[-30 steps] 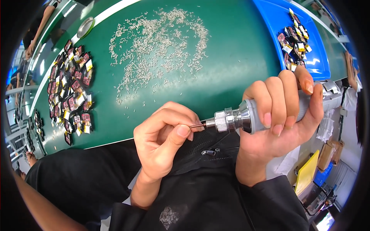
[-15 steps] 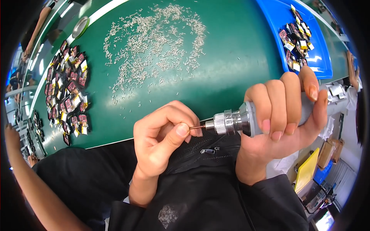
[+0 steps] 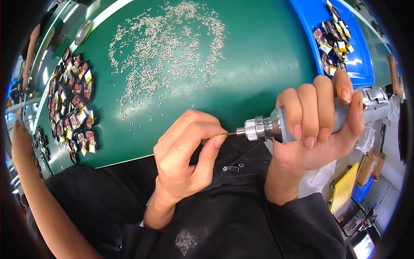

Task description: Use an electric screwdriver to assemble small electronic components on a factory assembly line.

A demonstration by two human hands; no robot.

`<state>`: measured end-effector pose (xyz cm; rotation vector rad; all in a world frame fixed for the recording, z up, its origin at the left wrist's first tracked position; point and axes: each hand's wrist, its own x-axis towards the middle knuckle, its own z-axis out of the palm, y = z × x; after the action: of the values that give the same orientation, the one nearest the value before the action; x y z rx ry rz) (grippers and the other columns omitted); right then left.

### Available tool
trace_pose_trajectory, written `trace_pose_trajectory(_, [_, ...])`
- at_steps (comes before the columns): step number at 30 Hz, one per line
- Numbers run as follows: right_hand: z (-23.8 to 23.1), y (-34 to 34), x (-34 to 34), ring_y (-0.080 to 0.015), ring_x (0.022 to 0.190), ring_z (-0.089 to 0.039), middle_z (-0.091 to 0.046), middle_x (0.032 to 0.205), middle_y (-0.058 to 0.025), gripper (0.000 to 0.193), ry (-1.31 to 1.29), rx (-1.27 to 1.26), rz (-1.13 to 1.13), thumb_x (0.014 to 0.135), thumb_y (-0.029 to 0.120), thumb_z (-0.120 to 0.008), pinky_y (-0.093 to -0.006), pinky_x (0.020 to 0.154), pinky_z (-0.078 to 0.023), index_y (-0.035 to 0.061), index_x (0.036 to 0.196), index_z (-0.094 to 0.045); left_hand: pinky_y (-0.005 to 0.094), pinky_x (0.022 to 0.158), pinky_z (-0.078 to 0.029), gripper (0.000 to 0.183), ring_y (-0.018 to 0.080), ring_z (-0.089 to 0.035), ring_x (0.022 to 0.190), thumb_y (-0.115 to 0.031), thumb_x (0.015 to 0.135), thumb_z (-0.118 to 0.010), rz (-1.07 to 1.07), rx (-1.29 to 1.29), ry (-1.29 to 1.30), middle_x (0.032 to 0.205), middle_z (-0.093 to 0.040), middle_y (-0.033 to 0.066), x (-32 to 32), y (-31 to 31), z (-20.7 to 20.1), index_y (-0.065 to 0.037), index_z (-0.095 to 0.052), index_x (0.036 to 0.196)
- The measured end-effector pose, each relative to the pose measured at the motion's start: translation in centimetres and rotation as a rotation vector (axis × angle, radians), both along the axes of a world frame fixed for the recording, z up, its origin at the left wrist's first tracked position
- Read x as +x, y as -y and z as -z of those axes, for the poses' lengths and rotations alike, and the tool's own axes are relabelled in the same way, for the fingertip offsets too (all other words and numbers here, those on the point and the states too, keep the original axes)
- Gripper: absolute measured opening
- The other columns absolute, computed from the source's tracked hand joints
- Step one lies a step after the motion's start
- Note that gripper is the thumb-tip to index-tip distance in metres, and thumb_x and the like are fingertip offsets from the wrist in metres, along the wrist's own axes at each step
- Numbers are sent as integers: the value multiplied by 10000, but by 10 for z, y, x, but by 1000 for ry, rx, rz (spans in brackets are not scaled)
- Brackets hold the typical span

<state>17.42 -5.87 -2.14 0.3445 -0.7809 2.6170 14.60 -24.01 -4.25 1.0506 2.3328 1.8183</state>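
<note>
My right hand (image 3: 317, 125) is wrapped around the grey body of an electric screwdriver (image 3: 282, 129), which lies sideways over my lap at the table's near edge. From its ribbed metal collar a thin, copper-coloured screwdriver bit (image 3: 232, 133) points left. The thumb and index finger of my left hand (image 3: 183, 159) pinch the end of this bit. Whether a small part also sits between those fingertips is hidden. Beyond my hands, many tiny silvery pieces, probably screws (image 3: 146, 56), lie scattered on the green table (image 3: 258, 82).
At the left is a heap of small black units (image 3: 77, 101) with red boards and silver-yellow packs. More lie in a blue tray (image 3: 360, 71) at the far right. A round dish (image 3: 83, 32) stands at the far left. Another person's arm (image 3: 41, 198) reaches in at the left.
My left fingers have slid toward the bit's tip, and the hand has turned and moved slightly right. The screwdriver has shifted a little right and up in the view, still in my right hand.
</note>
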Motion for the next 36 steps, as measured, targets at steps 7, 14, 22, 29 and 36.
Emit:
trace_pose_trajectory(7, [-4,-7,-5,-95,425,-372,-384,535,14,225,-7,-104,120,988,262,-389,-278,501,-375,66,939,-487,305,690,-476,300,245,-601,818,-97,907,-552,-168,-40,-135,1039,-633,223,-33,11,-35,103,-589,1127])
trace_pose_trajectory(14, [22,-1,-4,-110,393,-328,-346,509,4,194,268,-273,281,968,248,-424,-288,467,-350,85,863,-414,286,819,-460,247,160,-632,936,-76,884,-587,-386,-382,-145,965,-676,106,-124,-15,-78,22,-601,1110])
trace_pose_trajectory(22, [19,2,-6,-91,390,-337,-361,510,1,171,192,-271,223,975,201,-422,-268,448,-367,80,856,-402,439,793,-504,417,346,-646,903,-298,793,-683,-546,-779,-212,939,-659,193,-293,-47,-26,-11,-583,1078])
trace_pose_trajectory(29, [23,-2,-6,-93,377,-338,-358,501,4,169,240,-248,204,967,203,-428,-272,439,-375,82,851,-405,452,852,-489,415,386,-586,973,-229,798,-652,-528,-970,-450,1014,-601,226,-324,-72,-8,-2,-554,1131])
trace_pose_trajectory(36, [24,-7,-1,-103,401,-348,-349,509,2,161,220,-240,145,963,206,-430,-283,465,-370,85,857,-417,473,840,-506,368,390,-575,999,-143,842,-558,-354,-1002,-609,1047,-609,230,-326,-72,-10,-44,-566,1196])
